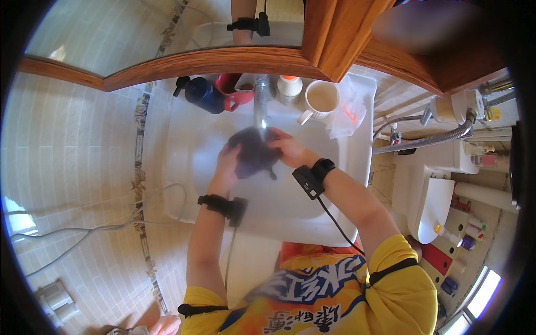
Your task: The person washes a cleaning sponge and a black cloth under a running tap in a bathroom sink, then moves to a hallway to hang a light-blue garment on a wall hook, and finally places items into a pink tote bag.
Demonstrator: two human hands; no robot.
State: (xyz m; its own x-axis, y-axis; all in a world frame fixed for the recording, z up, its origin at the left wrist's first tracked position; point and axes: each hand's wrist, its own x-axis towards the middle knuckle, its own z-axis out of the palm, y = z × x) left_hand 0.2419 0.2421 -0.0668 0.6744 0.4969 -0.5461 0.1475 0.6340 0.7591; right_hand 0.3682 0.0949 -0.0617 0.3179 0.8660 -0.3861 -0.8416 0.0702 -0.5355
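Over the white washbasin (268, 213), a dark, soft cloth item (253, 153) sits bunched just below the metal faucet (260, 100). My left hand (228, 163) grips its left side, fingers partly hidden by the fabric. On the other side, my right hand (291, 148) has its thumb and fingers on the upper right edge. A short dark strip of the item dangles at its lower right. The image blurs here, so the exact kind of item and whether water runs are unclear. Each wrist wears a black strap with a cabled box.
Along the basin's back stand a dark blue bottle (205, 95), a red mug (238, 99), a white bottle (289, 90), a ribbed white mug (321, 100) and a clear plastic bag (347, 111). A wood-framed mirror cabinet (217, 60) overhangs them. The toilet (433, 209) is at right.
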